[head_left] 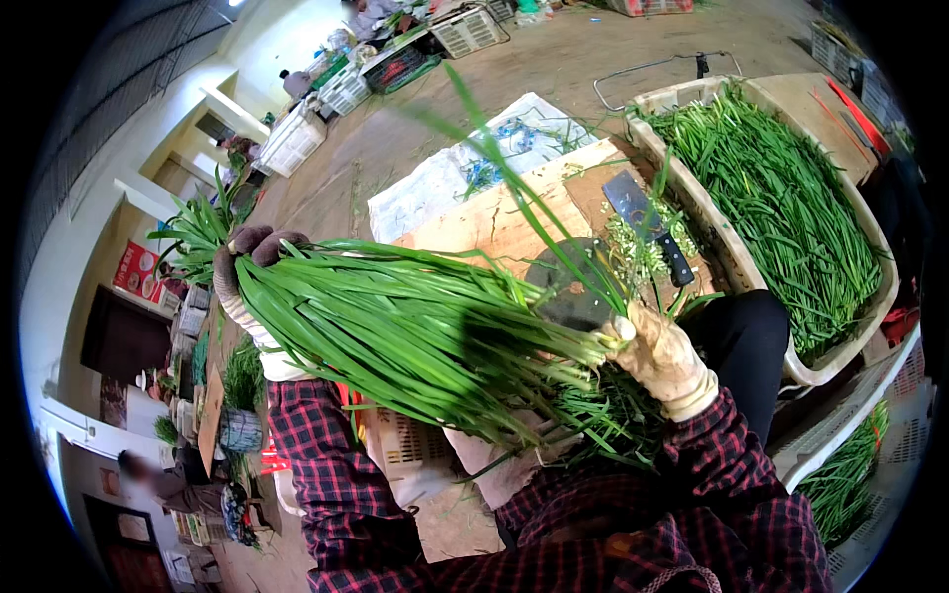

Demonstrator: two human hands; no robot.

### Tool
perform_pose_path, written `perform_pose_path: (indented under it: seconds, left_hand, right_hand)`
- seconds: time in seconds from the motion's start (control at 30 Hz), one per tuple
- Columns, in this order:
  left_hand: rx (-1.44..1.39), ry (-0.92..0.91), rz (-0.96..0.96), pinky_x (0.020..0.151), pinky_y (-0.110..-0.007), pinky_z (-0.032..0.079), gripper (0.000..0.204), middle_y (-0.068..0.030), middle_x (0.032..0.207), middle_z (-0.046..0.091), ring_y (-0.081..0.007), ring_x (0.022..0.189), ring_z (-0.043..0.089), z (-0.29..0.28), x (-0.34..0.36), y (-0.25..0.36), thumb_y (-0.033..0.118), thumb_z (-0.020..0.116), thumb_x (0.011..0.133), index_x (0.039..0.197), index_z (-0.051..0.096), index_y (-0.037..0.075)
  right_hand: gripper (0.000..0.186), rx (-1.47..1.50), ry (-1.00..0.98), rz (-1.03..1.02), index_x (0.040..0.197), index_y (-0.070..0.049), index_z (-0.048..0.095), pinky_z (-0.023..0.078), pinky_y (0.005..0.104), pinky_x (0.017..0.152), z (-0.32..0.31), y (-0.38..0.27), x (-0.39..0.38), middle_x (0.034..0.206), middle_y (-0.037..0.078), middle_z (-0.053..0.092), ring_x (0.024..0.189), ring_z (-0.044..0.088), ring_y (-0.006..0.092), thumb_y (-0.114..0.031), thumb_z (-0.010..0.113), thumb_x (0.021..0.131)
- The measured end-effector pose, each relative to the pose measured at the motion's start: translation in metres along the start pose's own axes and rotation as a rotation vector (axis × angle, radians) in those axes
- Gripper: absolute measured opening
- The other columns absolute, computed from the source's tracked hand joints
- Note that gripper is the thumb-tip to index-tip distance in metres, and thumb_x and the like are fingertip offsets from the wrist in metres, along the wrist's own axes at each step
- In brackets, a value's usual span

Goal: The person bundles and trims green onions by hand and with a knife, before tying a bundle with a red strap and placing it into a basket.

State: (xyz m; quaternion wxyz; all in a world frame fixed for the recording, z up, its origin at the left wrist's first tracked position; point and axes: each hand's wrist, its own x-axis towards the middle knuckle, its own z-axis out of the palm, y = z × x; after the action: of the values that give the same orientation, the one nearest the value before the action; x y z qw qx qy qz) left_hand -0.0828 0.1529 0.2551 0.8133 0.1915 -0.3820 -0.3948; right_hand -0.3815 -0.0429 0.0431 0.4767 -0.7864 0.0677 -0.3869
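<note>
A large bundle of garlic chives (386,316) stretches across in front of me, leaf ends left and pale root ends right. My left hand (252,259), in a glove with dark purple fingers, is closed around its leafy part. At the root ends, my right hand (664,361), in a soiled whitish glove, pinches a few loose chive stalks; their long blades (514,183) rise up and left, blurred at the tips. Beyond the right hand a cleaver (633,205) with a black handle lies on a wooden board (519,212), beside pale chopped ends (638,252).
A cream crate (895,272) heaped with green chives stands at my right, with a white perforated crate (905,381) nearer me. A white sheet (415,193) lies beyond the board. A dark round piece (563,287) is partly covered. Other people and white crates (294,143) line the far left.
</note>
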Motion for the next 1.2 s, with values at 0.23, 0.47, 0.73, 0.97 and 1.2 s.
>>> perform_pose_path:
  seconds: [0.23,0.47,0.73,0.97,1.2]
  left_hand:
    - [-0.139,-0.15,0.087,0.085,-0.034,0.041,0.019,0.0072,0.085,0.056,-0.0087,0.068,0.052,-0.001,0.003,0.002,0.024,0.065,0.088,0.099,0.052,0.015]
    - [-0.026,-0.166,0.098,0.08,-0.032,0.04,0.02,0.007,0.079,0.054,-0.0078,0.063,0.051,0.018,-0.006,0.022,0.023,0.068,0.085,0.093,0.052,0.015]
    - [0.036,-0.13,0.162,0.078,-0.032,0.04,0.015,0.0051,0.078,0.053,-0.0116,0.067,0.052,0.034,-0.006,0.005,0.023,0.067,0.085,0.089,0.053,0.018]
    - [0.007,-0.314,0.117,0.083,-0.03,0.043,0.014,0.0082,0.083,0.058,-0.0075,0.07,0.056,0.025,-0.02,0.037,0.021,0.065,0.087,0.089,0.052,0.017]
    - [0.015,-0.385,0.052,0.082,-0.031,0.046,0.015,0.01,0.087,0.059,-0.0049,0.074,0.058,0.014,-0.013,0.048,0.025,0.065,0.088,0.091,0.053,0.018]
  right_hand:
    - [0.039,-0.166,-0.351,0.514,0.089,-0.001,0.058,0.046,0.0376,0.064,-0.034,0.035,-0.098,0.065,0.011,0.06,0.068,0.06,0.0286,-0.04,0.057,0.091]
    - [0.074,-0.201,-0.218,0.327,0.129,0.008,0.048,0.047,0.0418,0.086,-0.007,-0.052,0.034,0.101,0.024,0.066,0.094,0.064,0.0355,-0.048,0.065,0.084]
    - [0.02,1.083,-0.018,0.47,0.108,0.001,0.062,0.048,0.0233,0.076,0.069,-0.063,0.106,0.094,0.006,0.068,0.081,0.062,0.0099,-0.005,0.061,0.088]
    - [0.023,1.361,-0.087,0.663,0.108,-0.008,0.056,0.029,0.0212,0.043,0.014,-0.012,0.031,0.061,-0.003,0.043,0.04,0.027,0.0063,-0.02,0.037,0.104]
    - [0.057,-0.483,-0.769,0.515,0.128,0.001,0.05,0.046,0.0399,0.094,-0.048,-0.005,0.002,0.111,0.027,0.062,0.107,0.06,0.0364,-0.033,0.065,0.086]
